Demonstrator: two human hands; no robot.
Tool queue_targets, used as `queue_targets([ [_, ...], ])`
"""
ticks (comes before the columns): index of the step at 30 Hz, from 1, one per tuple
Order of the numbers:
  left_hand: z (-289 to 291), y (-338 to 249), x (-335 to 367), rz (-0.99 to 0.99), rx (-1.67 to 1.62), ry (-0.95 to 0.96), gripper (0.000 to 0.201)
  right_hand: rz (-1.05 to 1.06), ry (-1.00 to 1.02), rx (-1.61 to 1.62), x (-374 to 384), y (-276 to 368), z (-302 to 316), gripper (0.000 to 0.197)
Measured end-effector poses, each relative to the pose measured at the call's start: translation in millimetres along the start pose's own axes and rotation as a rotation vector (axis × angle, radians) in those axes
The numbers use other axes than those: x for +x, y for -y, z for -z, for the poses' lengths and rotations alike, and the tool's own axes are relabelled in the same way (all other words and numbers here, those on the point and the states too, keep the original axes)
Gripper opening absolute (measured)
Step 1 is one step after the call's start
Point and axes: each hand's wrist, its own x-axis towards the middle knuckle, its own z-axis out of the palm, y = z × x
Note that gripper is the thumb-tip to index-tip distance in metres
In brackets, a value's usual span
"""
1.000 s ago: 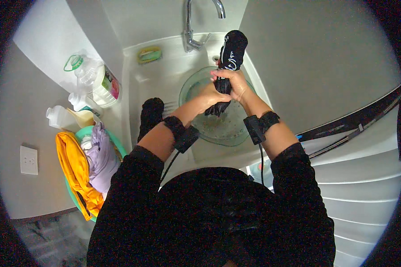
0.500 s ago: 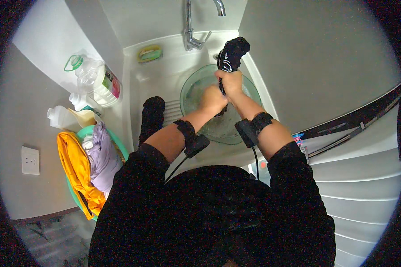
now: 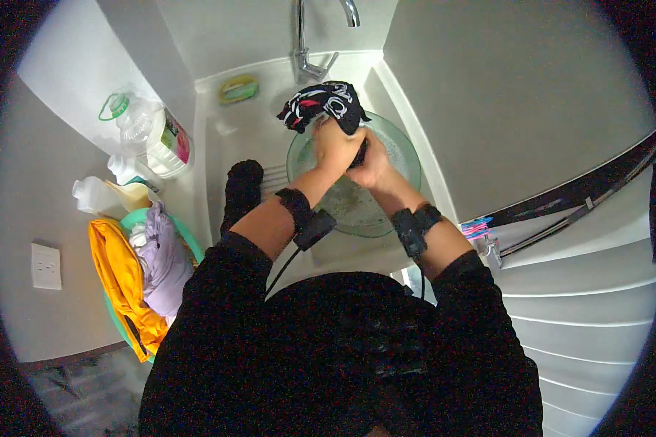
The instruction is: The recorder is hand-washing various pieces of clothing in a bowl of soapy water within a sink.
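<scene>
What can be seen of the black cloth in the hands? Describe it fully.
The cloth is black with white and red marks, looks like soft fabric and is bunched and creased. The left hand and right hand both grip it above the bowl; its loose part spills beyond them, toward the tap. Its gripped end is mostly hidden.

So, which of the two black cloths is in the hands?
The printed cloth, gripped by the left hand and right hand over the bowl. The other cloth, showing no print, lies in the sink left of the bowl.

The bowl (image 3: 407, 169) sits in the sink (image 3: 244, 131) beneath the hands (image 3: 336, 151), faucet (image 3: 304, 70) behind, clothes (image 3: 164, 266) left.
</scene>
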Motion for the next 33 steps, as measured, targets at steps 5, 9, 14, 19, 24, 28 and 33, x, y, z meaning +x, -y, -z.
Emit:
queue_targets([
  [5,0.5,-9.0,-12.3,-0.238,0.315,-0.036,0.037,0.355,0.233,-0.95,34.2,5.8,56.7,0.036],
  [9,11.9,-3.7,-14.2,-0.299,0.305,-0.057,0.039,-0.002,0.089,-0.001,25.4,-9.0,26.9,0.032],
  [14,4.0,-15.5,-19.0,-0.273,0.163,-0.092,0.037,0.134,-0.258,-0.118,37.7,2.4,42.7,0.027],
  [19,25.1,-16.6,-18.2,-0.293,0.192,-0.077,0.029,0.106,-0.387,-0.558,5.1,-6.9,4.5,0.03],
  [24,48.2,-16.2,-4.8,-0.292,0.239,0.125,0.03,0.327,-0.433,-1.581,-3.7,34.8,-2.8,0.055],
  [28,73.7,-32.2,3.0,-0.135,-0.056,0.39,0.03,1.114,0.007,-1.821,-1.2,46.7,-8.2,0.094],
  [33,89.6,-43.7,18.4,-0.203,0.228,0.659,0.047,0.808,0.213,-1.388,0.4,54.5,-15.7,0.073],
])
